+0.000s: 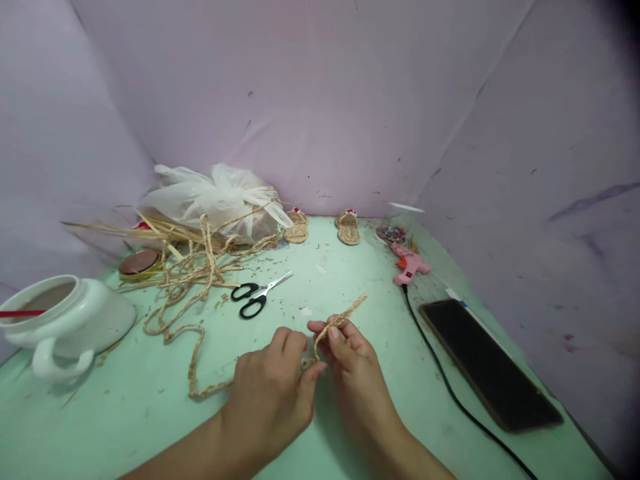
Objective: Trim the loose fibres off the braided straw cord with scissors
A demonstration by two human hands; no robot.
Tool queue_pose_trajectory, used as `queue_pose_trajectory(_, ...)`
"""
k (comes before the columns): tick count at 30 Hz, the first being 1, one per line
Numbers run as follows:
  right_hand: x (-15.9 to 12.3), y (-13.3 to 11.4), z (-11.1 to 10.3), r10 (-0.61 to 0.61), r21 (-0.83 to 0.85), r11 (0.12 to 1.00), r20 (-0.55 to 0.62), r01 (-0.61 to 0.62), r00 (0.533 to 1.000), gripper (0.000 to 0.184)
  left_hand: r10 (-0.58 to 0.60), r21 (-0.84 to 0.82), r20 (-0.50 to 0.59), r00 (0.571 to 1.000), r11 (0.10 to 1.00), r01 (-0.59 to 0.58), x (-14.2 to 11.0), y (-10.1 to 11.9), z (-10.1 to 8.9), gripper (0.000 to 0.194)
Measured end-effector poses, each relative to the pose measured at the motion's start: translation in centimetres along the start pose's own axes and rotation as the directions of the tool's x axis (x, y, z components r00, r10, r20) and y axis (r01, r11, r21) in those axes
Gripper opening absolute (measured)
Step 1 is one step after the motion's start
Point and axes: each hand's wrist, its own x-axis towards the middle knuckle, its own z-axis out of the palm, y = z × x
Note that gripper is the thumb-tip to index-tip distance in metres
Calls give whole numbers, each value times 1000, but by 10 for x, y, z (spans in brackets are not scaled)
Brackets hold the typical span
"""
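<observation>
A braided straw cord (197, 373) runs from a loose tangle at the left across the table into both hands. My left hand (273, 387) is closed round the cord, its thumb near the bend. My right hand (353, 360) pinches the folded end of the cord between thumb and fingers, and a short tip sticks out beyond them. The cord under my left palm is hidden. Black-handled scissors (260, 293) lie just beyond my left hand, blades pointing away to the right.
At the left stands a white pot (107, 313), near a round tin (140, 262). A white plastic bag (220, 200) sits behind the straw. Two small woven slippers (349, 230) rest by the wall. To the right are a pink glue gun (409, 265), its black cable (440, 367) and a phone (490, 363).
</observation>
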Motion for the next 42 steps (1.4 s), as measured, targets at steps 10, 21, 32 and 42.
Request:
queue_pose_trajectory(10, -3, -2, 3, 76, 82, 993, 79, -83, 994, 12, -172, -726, 603, 779, 287, 626, 27, -5, -5, 10)
queue_pose_trajectory(21, -4, -6, 5, 99, 105, 988, 152, -115, 983, 14, -101, -720, 665, 740, 178, 671, 32, -17, 4, 10)
queue_pose_trajectory(32, -4, -3, 3, 127, 74, 989, 26, -128, 992, 34, -246, -701, 425, 871, 519, 489, 29, -11, 0, 12)
queue_pose_trajectory(42, -2, -8, 2, 215, 165, 959, 111, -231, 970, 19, -72, -797, 417, 906, 451, 403, 30, -10, -3, 14)
